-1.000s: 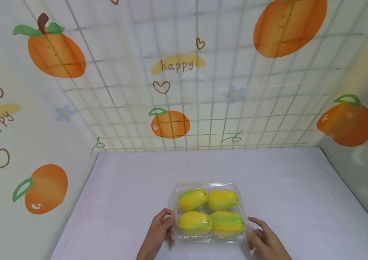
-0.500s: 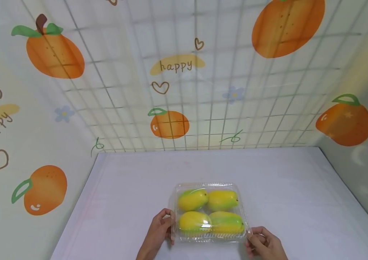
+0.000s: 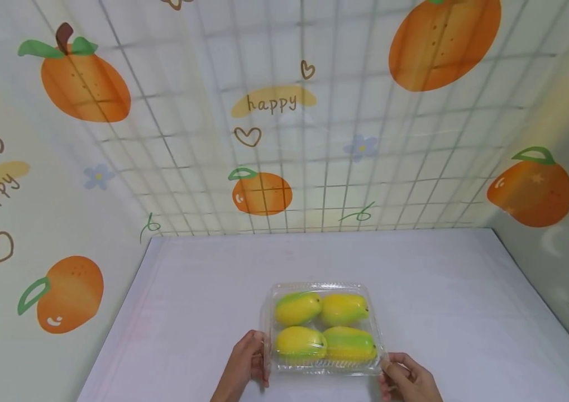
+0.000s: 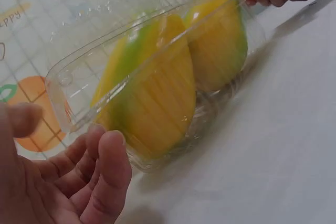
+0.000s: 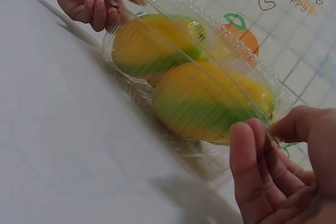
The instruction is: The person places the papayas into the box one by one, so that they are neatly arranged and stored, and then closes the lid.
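Observation:
A clear plastic clamshell box (image 3: 325, 369) holds several yellow-green mangoes (image 3: 349, 343), its lid lying over them. It sits on the white table, between both hands. At the box's front right corner my right hand (image 3: 410, 377) pinches the rim between thumb and fingers; the right wrist view shows the thumb (image 5: 296, 124) against the edge. My left hand (image 3: 241, 363) is beside the left side, fingers loosely bent. In the left wrist view its fingertips (image 4: 111, 153) are right at the box's corner, with the thumb (image 4: 23, 119) held apart from them.
The white tabletop (image 3: 204, 279) stretches behind and to both sides of the box. Behind it rises a wall covering (image 3: 334, 184) printed with grid lines, oranges and hearts. Similar printed panels stand at left (image 3: 53, 223) and right (image 3: 555, 251).
My right hand has moved from beside the right edge to grip the front right corner. My left hand's fingers have shifted slightly downward along the left side. The box has barely moved.

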`<act>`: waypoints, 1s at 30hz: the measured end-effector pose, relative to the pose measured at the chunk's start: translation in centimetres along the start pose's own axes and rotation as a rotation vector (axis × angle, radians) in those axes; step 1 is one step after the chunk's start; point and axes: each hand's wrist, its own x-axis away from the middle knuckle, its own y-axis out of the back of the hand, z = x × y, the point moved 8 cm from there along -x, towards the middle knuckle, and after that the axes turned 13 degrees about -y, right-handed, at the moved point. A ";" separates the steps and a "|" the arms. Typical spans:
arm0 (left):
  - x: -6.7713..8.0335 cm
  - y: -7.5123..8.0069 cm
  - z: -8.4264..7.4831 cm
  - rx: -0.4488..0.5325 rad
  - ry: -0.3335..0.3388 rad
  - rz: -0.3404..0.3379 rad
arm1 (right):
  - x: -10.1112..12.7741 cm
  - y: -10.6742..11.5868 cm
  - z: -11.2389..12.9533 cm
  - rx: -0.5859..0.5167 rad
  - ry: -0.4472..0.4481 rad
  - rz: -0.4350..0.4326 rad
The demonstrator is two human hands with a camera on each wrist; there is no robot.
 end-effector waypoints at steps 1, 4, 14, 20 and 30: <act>0.4 -0.1 0.1 0.010 0.008 0.013 | 0.0 0.0 0.0 -0.006 -0.001 0.003; 1.5 -0.6 0.1 0.022 0.022 0.037 | 0.0 -0.1 0.0 -0.016 -0.004 0.008; 3.1 -0.6 0.4 0.000 0.020 -0.058 | 0.0 -0.4 -0.1 -0.053 0.010 0.015; 3.3 -0.5 0.5 -0.027 -0.008 -0.140 | 0.1 -0.7 0.2 -0.044 0.032 0.016; 3.2 -0.5 1.1 0.059 -0.009 -0.154 | -0.6 -0.8 0.0 -0.056 0.008 0.030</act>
